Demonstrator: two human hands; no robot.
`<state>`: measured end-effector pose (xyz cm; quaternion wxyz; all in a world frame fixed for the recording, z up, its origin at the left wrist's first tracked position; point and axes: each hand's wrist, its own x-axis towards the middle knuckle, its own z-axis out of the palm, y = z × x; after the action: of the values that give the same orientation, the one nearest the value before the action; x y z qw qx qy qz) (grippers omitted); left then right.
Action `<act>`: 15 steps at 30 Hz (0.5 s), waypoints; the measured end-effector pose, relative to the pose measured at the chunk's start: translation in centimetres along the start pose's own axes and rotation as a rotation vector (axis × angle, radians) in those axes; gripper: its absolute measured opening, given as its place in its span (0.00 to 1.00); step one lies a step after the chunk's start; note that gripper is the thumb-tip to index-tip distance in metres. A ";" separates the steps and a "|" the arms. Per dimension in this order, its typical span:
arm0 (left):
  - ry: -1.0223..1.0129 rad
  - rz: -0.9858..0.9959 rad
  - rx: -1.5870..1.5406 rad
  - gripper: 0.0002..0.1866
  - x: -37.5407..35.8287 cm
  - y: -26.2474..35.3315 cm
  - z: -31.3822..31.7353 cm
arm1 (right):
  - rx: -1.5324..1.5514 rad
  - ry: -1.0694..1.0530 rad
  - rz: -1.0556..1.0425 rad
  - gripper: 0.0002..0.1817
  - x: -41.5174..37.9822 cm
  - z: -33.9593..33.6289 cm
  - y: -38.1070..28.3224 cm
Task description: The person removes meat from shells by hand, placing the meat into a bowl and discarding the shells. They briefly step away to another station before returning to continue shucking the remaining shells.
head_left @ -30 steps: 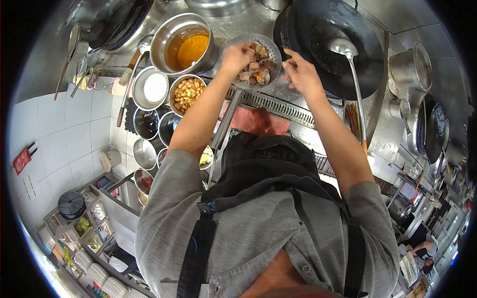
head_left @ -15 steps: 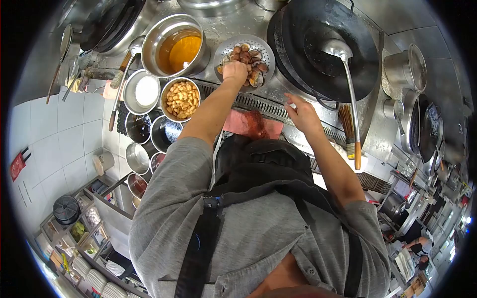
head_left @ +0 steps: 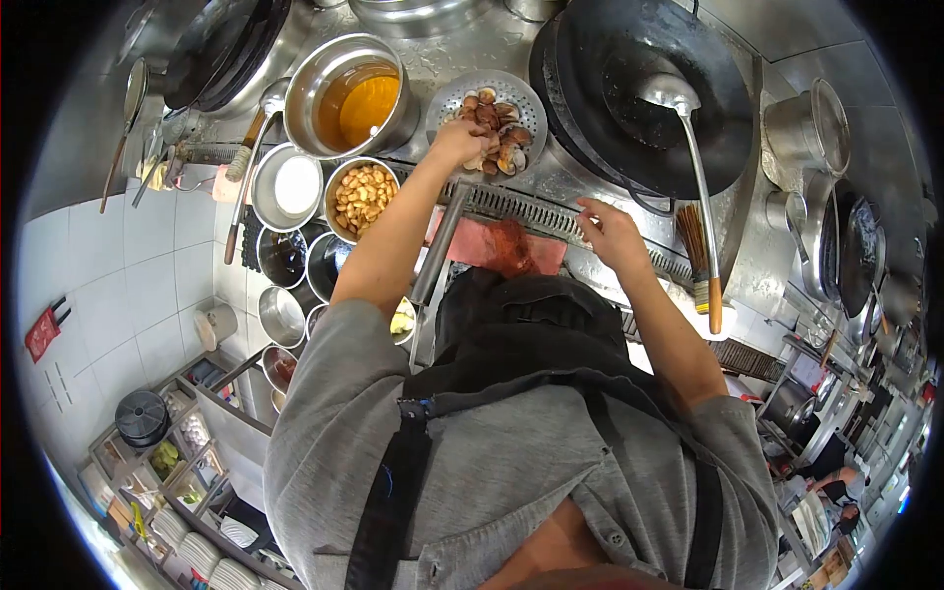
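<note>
Brown-shelled clams (head_left: 513, 147), some of them gaping, lie in a perforated metal strainer (head_left: 537, 103) on the steel cooktop. My left hand (head_left: 460, 144) reaches into the left side of the pile, its fingers bent round clams there; the fingertips are partly hidden. Lower right of the strainer, my right hand (head_left: 612, 234) hovers over the slotted drain strip with nothing in it, fingers loosely curled and apart. Close to it is a black wok (head_left: 629, 128) with a long-handled ladle (head_left: 672, 93) resting inside.
Left of the strainer stand a pot (head_left: 324, 59) of amber liquid, a bowl (head_left: 287, 187) of white contents and a bowl of peeled garlic cloves (head_left: 364, 200). A bamboo brush (head_left: 693, 246) lies by the ladle's handle. A reddish cloth (head_left: 501, 248) hangs at the front edge.
My left hand has shifted slightly left and down within the clams, with its fingers more stretched. My right hand has moved a little right and down. The view has tilted slightly.
</note>
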<state>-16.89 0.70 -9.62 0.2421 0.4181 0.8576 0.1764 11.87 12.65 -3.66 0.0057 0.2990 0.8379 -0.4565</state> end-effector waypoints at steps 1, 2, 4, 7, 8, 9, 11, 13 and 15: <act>-0.005 0.001 0.006 0.15 -0.9 0.7 -0.5 | 0.038 -0.005 0.003 0.16 0.2 -0.4 -1.2; -0.122 -0.093 -0.511 0.15 -2.1 1.5 -0.7 | 0.043 -0.002 0.007 0.16 0.4 -0.7 -2.3; -0.247 -0.188 -1.027 0.14 -4.6 4.1 -1.4 | 0.184 0.012 0.014 0.15 1.1 -0.9 -3.7; -0.284 -0.093 -1.396 0.14 -7.7 7.6 -2.1 | 0.355 0.034 -0.040 0.15 1.7 -1.4 -6.2; -0.322 -0.049 -1.497 0.15 -8.4 8.2 -2.2 | 0.474 0.018 0.004 0.15 1.8 -1.9 -7.3; -0.358 -0.003 -1.597 0.16 -8.9 8.8 -2.3 | 0.449 0.034 -0.078 0.15 1.8 -2.1 -7.8; -0.319 -0.006 -1.610 0.16 -9.6 9.8 -2.6 | 0.447 0.035 -0.121 0.14 1.7 -2.4 -8.2; -0.284 -0.009 -1.623 0.16 -10.1 10.3 -3.1 | 0.445 0.039 -0.163 0.14 1.7 -2.4 -8.3; -0.278 -0.048 -1.566 0.16 -10.3 10.7 -3.5 | 0.394 0.032 -0.171 0.14 1.5 -2.5 -8.3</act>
<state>-6.58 -1.61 1.44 0.5742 0.1258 0.4551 0.6689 7.05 11.99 3.72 -0.1052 0.2295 0.7547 -0.6056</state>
